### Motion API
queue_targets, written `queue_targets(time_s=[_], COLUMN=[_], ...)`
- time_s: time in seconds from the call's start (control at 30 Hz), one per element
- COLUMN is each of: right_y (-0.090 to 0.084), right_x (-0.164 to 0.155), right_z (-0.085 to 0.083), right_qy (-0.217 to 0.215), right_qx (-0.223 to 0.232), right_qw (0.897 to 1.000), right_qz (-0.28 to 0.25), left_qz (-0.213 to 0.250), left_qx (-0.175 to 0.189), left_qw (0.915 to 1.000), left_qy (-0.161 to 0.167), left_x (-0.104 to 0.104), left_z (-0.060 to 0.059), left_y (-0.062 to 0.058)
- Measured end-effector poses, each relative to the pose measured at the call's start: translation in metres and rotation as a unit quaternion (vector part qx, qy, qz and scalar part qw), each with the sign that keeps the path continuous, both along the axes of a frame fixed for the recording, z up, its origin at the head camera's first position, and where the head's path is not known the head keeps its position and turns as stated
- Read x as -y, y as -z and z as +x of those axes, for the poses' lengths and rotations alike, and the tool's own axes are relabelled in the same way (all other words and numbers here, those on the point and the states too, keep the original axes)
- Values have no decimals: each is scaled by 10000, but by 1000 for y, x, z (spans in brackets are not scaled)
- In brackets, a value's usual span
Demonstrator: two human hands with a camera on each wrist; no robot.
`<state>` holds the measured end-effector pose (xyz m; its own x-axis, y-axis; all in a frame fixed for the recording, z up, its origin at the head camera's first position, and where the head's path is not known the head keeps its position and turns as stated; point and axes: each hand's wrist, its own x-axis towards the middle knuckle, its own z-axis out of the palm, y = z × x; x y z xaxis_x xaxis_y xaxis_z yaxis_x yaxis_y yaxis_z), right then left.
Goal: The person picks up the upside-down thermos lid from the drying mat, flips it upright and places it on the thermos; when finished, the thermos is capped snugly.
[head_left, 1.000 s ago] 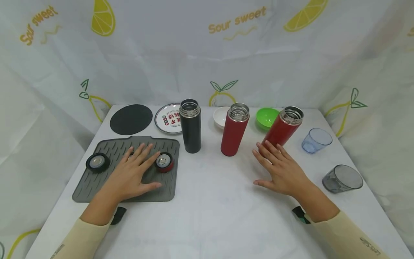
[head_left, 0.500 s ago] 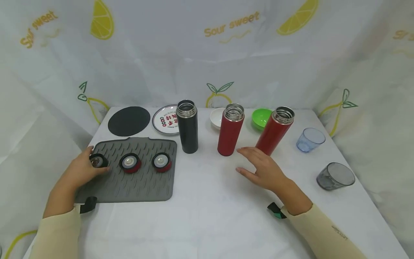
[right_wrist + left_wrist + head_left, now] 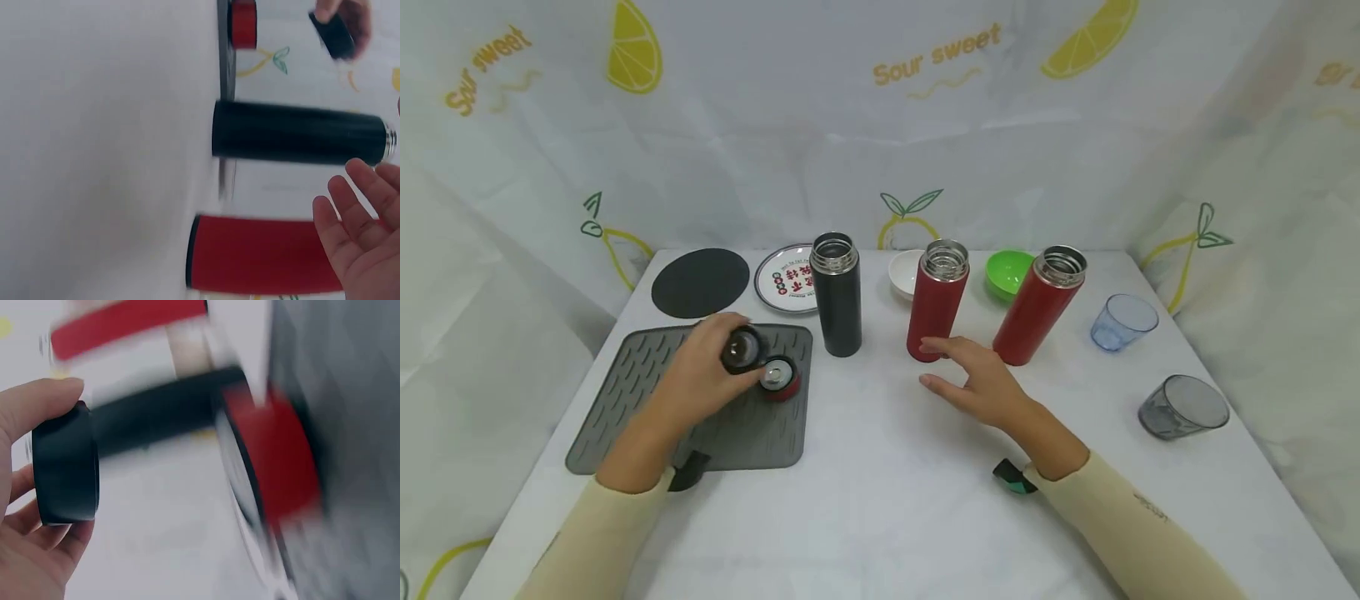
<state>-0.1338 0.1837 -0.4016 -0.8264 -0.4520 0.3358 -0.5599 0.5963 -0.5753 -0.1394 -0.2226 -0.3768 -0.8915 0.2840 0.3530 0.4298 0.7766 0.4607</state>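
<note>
My left hand (image 3: 700,375) grips a black bottle lid (image 3: 743,348) by its sides above the grey mat (image 3: 595,425). Just beneath and to its right, a red lid (image 3: 780,379) lies on the mat. The left wrist view shows the black lid (image 3: 65,465) between thumb and fingers. To the right of the mat stands the uncapped black bottle (image 3: 837,304). My right hand (image 3: 981,387) hovers with relaxed, spread fingers before the uncapped middle red bottle (image 3: 934,312). In the right wrist view its fingers (image 3: 362,231) hold nothing. Another uncapped red bottle (image 3: 1037,312) stands farther right.
Behind the mat lie a black disc (image 3: 700,282) and a printed plate (image 3: 782,279). A white bowl (image 3: 902,275) and a green bowl (image 3: 1006,273) sit behind the bottles. A blue glass (image 3: 1122,323) and a grey glass (image 3: 1183,408) stand at the right.
My left hand has lifted the black lid from the mat's left side and carried it right. It now covers the middle red lid. My right hand has moved left, towards the middle red bottle.
</note>
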Motion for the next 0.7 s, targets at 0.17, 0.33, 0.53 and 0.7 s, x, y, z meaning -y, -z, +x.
queue_targets(time_s=[0.17, 0.33, 0.53, 0.7], right_y=[1, 1, 2, -2], right_x=[33, 57, 56, 53], right_z=[2, 3, 2, -1], right_qy=[-240, -121, 194, 155], right_qx=[989, 1745, 1943, 1281], right_qw=[9890, 9671, 9539, 9690], right_qz=[-1076, -1847, -2279, -2109], left_qz=[-112, -290, 30, 1797], left_qx=[-1045, -1923, -1239, 2239], left_qw=[9822, 9518, 9652, 9445], left_qy=[1558, 2371, 2304, 1598], left_x=[-85, -140, -155, -147], left_z=[-1, -2, 2, -1], left_y=[-2, 1, 6, -3])
